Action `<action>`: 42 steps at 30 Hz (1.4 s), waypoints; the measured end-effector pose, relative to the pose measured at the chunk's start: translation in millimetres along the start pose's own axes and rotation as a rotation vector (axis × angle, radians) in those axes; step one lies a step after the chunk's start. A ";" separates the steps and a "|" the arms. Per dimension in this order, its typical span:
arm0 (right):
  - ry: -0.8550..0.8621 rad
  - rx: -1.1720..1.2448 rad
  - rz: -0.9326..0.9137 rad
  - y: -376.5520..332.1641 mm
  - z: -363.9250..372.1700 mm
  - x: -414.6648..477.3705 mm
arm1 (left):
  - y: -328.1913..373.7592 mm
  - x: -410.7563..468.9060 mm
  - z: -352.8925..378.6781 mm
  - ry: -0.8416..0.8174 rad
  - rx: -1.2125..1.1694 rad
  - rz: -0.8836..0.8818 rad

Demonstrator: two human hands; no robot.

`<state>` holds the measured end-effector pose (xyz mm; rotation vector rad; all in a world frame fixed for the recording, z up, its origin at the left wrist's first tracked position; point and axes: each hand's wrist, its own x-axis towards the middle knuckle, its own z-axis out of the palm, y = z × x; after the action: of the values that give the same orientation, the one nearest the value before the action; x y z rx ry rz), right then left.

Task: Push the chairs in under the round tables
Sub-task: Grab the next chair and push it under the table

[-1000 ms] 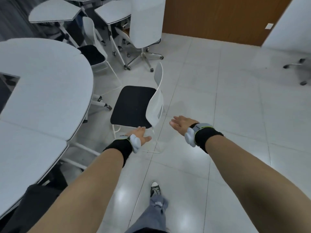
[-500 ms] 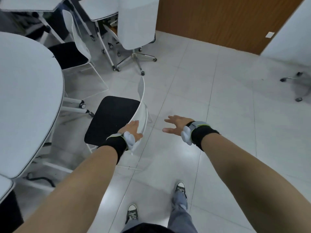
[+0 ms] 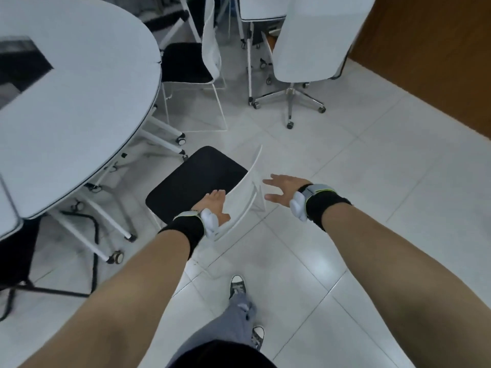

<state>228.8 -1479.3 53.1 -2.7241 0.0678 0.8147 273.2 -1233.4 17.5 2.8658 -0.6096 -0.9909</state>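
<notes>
A white chair with a black seat (image 3: 196, 179) stands on the floor just off the edge of the round white table (image 3: 79, 102), its seat facing the table and its white backrest toward me. My left hand (image 3: 215, 205) grips the near end of the backrest top, fingers over the seat side and thumb behind. My right hand (image 3: 284, 188) hovers open with fingers spread, just right of the backrest's far end, not touching it. A second white chair with a black seat (image 3: 191, 62) sits farther along the table edge.
A white swivel chair on castors (image 3: 308, 49) stands at the back beside another white table (image 3: 261, 6). Table legs with castors (image 3: 180, 140) reach out under the round table near the chair. A dark chair frame (image 3: 32, 261) is at the lower left. A wooden wall (image 3: 438, 57) runs along the right.
I have stepped closer and turned toward the table. My left hand has taken hold of the backrest, and the chair has swung toward the table. My right hand has come nearer the backrest.
</notes>
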 end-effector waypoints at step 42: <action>-0.490 -0.866 -0.800 4.3 -49.0 302.3 | 17.1 149.6 7.5 -0.262 -0.298 -0.409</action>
<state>507.7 -1485.9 -73.3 -2.6676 -1.6861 1.3892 370.0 -1305.6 -72.8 2.6599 0.1255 -1.3874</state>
